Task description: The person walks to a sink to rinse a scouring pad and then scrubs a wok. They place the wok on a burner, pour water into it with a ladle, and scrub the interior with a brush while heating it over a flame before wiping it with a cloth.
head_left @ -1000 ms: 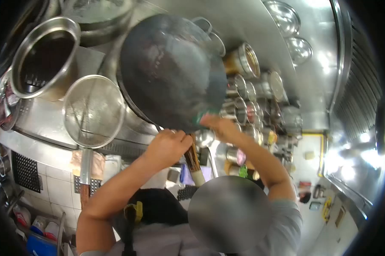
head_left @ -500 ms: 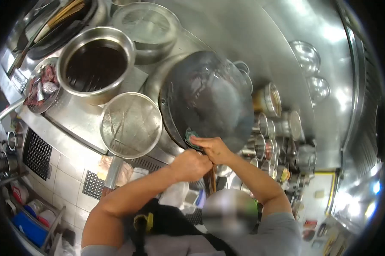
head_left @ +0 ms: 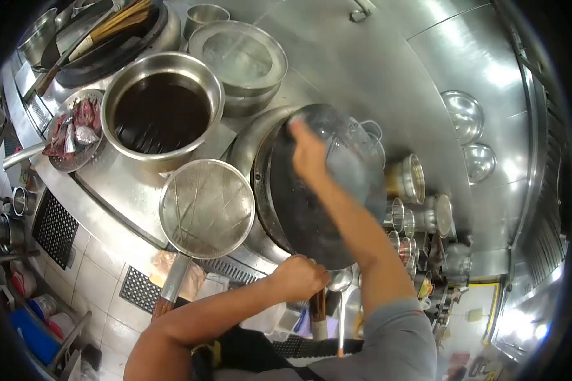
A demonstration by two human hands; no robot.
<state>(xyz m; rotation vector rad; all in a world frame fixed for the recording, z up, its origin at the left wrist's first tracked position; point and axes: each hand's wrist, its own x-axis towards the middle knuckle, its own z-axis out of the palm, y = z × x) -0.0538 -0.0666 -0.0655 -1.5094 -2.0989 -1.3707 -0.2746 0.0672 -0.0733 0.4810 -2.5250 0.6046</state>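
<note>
A large dark wok (head_left: 298, 209) is tipped up over the stove ring, its inside wet and shiny. My left hand (head_left: 298, 278) is closed round its handle, and the brown wooden end (head_left: 318, 309) sticks out below the fist. Over the wok's upper inner surface reaches my right hand (head_left: 310, 155), its fingertips smeared by motion. The green scrubbing pad seen under those fingers a moment earlier is hidden now. Left of the wok lies a fine mesh strainer (head_left: 206, 209). A ladle (head_left: 340, 282) rests to the right of the wok handle.
A steel pot of dark liquid (head_left: 159, 114) stands at the left, beside a perforated skimmer with dark red pieces (head_left: 76, 130). Behind is a lidded-looking pot (head_left: 238, 60). A second wok holds a bamboo brush (head_left: 111, 25). Several steel containers (head_left: 406, 181) line the right.
My right hand has swept from the wok's near edge up to its far part. My left hand stays on the handle. The camera view has shifted slightly.
</note>
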